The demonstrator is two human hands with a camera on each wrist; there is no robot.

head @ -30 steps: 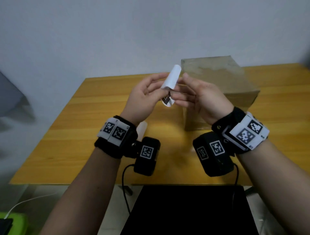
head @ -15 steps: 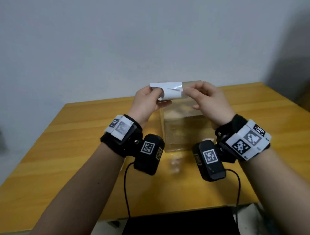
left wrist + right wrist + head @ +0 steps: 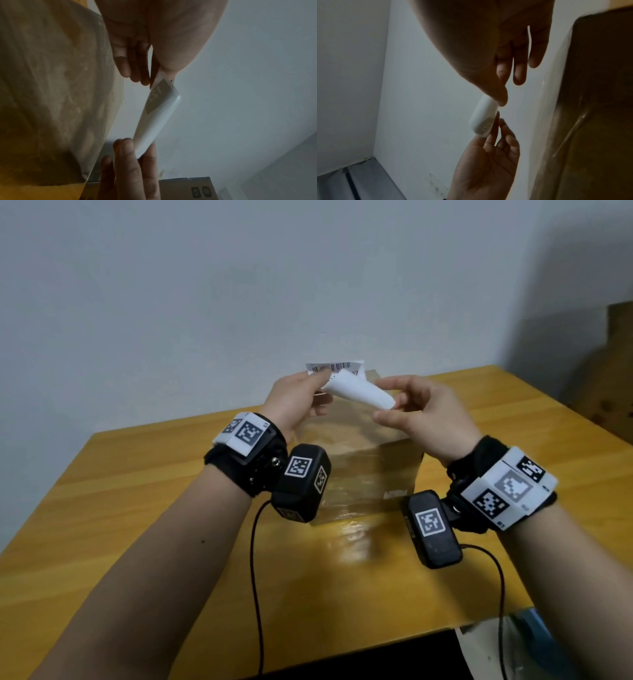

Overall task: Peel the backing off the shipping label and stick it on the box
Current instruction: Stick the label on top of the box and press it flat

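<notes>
Both hands hold the shipping label in the air above the brown box (image 3: 359,470), which stands on the table wrapped in shiny clear tape. My left hand (image 3: 320,378) pinches the printed label (image 3: 334,367) at its edge, barcode showing. A white backing sheet (image 3: 363,393) curls away from it to the right, pinched by my right hand (image 3: 390,402) between thumb and fingers. In the left wrist view the curled paper (image 3: 157,121) runs from the left hand (image 3: 159,75) down to the right hand (image 3: 137,152). In the right wrist view, paper (image 3: 483,116) spans the hands beside the box (image 3: 590,121).
The wooden table (image 3: 137,508) meets a plain grey wall at the back. Stacked cardboard (image 3: 613,378) stands off the table's right end. Black cables hang from the wrist cameras over the table's front edge (image 3: 342,652). Another small printed carton (image 3: 188,189) shows behind the hands.
The hands have risen and the paper has turned from upright to level. Its two layers have come apart, the right hand drawing the white sheet rightward from the barcode part.
</notes>
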